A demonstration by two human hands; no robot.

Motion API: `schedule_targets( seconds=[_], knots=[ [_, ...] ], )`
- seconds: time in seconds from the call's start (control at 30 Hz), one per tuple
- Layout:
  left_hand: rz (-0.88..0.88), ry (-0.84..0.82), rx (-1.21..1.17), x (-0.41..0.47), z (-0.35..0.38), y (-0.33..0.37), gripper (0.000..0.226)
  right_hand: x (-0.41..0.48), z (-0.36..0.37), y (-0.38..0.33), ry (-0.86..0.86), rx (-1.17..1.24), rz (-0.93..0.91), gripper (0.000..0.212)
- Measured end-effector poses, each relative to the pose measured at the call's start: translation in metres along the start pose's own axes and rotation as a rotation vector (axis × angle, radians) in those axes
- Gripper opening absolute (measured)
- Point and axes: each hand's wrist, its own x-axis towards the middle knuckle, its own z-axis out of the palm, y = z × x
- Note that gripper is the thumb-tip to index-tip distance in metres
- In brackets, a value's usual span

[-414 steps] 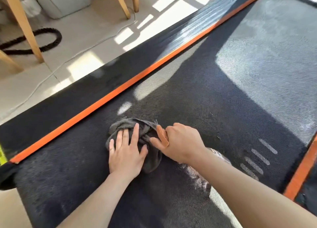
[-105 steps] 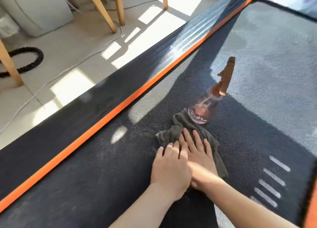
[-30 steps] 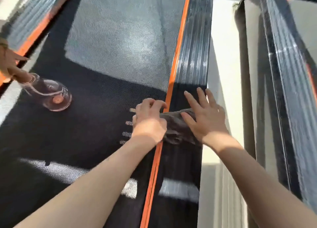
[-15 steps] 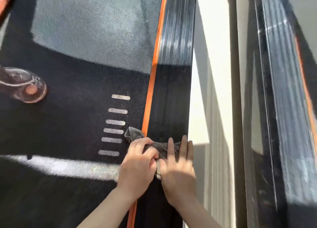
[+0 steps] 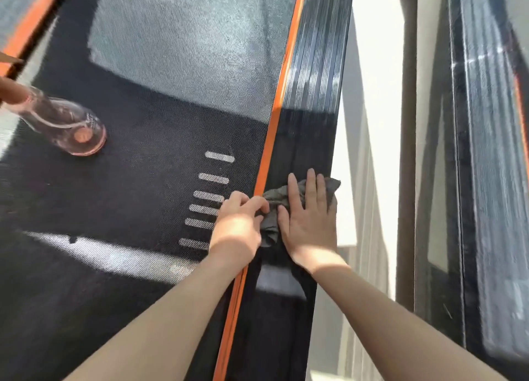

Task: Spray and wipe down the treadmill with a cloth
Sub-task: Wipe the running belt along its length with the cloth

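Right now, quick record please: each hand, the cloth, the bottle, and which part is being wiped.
cloth: grey, bunched, on the right side rail
left hand: fingers curled on the cloth edge by the orange stripe
right hand: flat, pressing the cloth
spray bottle: on the belt, far left, apart from both hands
being wiped: side rail

The cloth (image 5: 276,196) is being pressed onto the side rail (image 5: 312,94). Leftward, the spray bottle (image 5: 68,125) is being borne by the belt (image 5: 171,51).
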Motion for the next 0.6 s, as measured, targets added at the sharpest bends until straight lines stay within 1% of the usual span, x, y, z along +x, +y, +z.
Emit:
schedule_targets(
  seconds=[0.1, 0.17, 0.23, 0.3, 0.33, 0.4, 0.47, 0.5, 0.6],
  knots=[
    [0.034, 0.02, -0.043, -0.045, 0.007, -0.017, 0.021, -0.052, 0.008, -0.018, 0.012, -0.085, -0.026, 0.059],
    [0.034, 0.011, -0.002, -0.073, 0.011, -0.025, 0.019, -0.087, 0.015, -0.029, -0.027, -0.113, -0.046, 0.06],
    [0.063, -0.055, 0.007, -0.094, 0.01, -0.034, 0.021, -0.107, 0.017, -0.037, -0.079, -0.088, -0.024, 0.06],
    [0.096, -0.154, 0.032, -0.1, -0.001, -0.042, 0.026, -0.109, 0.015, -0.041, -0.079, -0.073, -0.047, 0.062],
    [0.112, -0.174, 0.065, -0.098, -0.009, -0.046, 0.027, -0.105, 0.013, -0.042, -0.083, -0.075, -0.074, 0.064],
    [0.13, -0.15, 0.156, -0.095, -0.026, -0.05, 0.025, -0.091, 0.008, -0.049, -0.149, -0.096, -0.128, 0.068],
    [0.103, -0.078, 0.198, -0.093, -0.045, -0.055, 0.022, -0.07, 0.005, -0.064, -0.216, -0.099, -0.186, 0.066],
    [0.087, -0.044, 0.197, -0.092, -0.057, -0.061, 0.023, -0.061, 0.003, -0.077, -0.208, -0.076, -0.214, 0.061],
    [0.057, 0.026, 0.219, -0.099, -0.098, -0.081, 0.028, -0.051, -0.014, -0.118, -0.121, 0.042, -0.285, 0.031]
  ],
)
